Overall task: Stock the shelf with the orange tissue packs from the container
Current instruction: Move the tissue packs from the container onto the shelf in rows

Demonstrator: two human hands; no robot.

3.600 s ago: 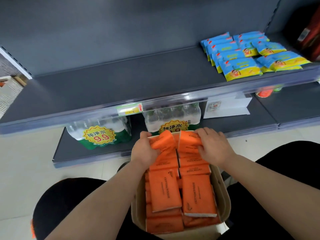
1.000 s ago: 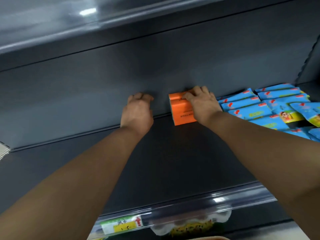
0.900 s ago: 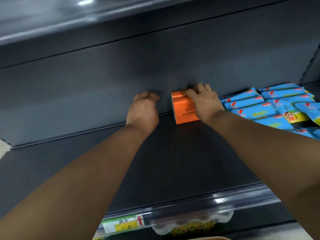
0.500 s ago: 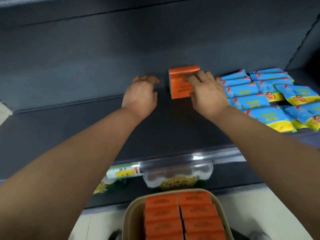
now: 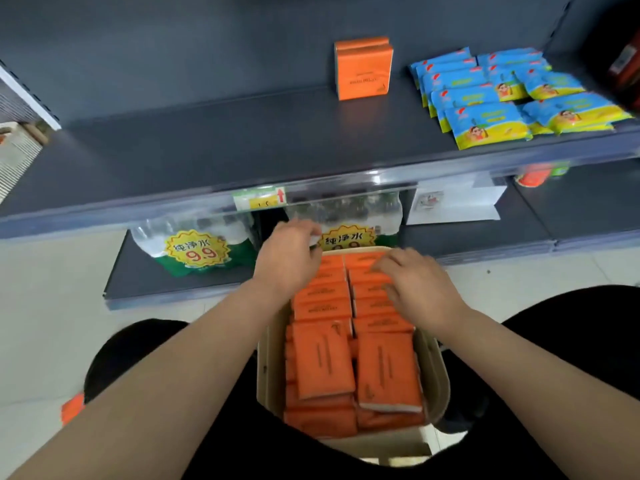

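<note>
Head view. On the dark grey shelf, far back against the rear panel: orange tissue pack, upright, label facing out. Along its top a seam, perhaps 2 packs pressed together; cannot tell. To its right on the same shelf, apart from it: blue-and-yellow packets in overlapping rows. On the shelf's front rail: price tag with a red arrow.

Below, on the lower shelf: 2 shrink-wrapped water bottle bundles with yellow stickers, and a white folded card further right.

Nearest the camera, between 2 dark-trousered knees: beige container, packed with orange packs in 2 columns, the near ones lying flat on top.

Left hand: hovers over the far end of the left column, fingers bent down at the far rim, blurred; cannot tell whether gripping anything.

Right hand: rests on the far part of the right column, fingers spread and nearly straight, touching the pack tops, gripping nothing.
</note>
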